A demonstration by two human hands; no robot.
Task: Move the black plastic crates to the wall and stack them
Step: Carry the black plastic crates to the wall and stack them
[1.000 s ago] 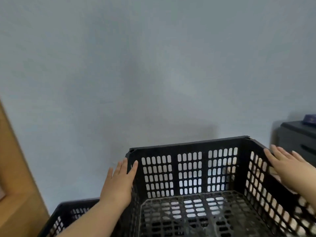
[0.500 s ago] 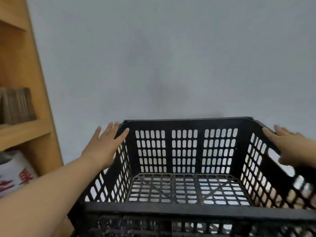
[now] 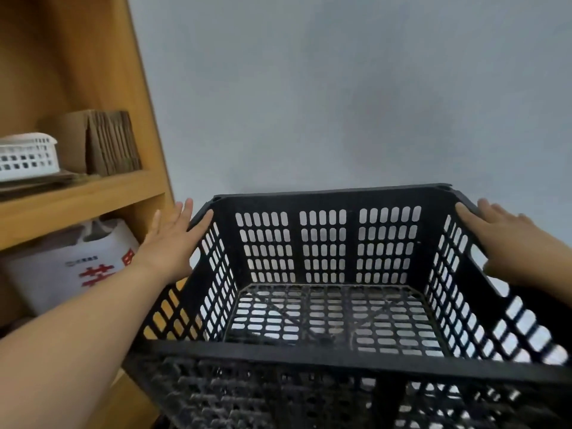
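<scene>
The grey wall (image 3: pixel 340 88) stands just behind the black crate (image 3: pixel 334 201), and the wooden shelf (image 3: pixel 80 196) is to the crate's left. The crate looks stiff and light, best held at its side rims. The left hand (image 3: pixel 173 243) and right hand (image 3: pixel 507 239) press flat, fingers straight, against its opposite sides near the far corners.

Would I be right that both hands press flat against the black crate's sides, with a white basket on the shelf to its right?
Not quite: the head view shows the white basket on the shelf left of the black crate. The left hand and right hand do press flat against its sides.
</scene>
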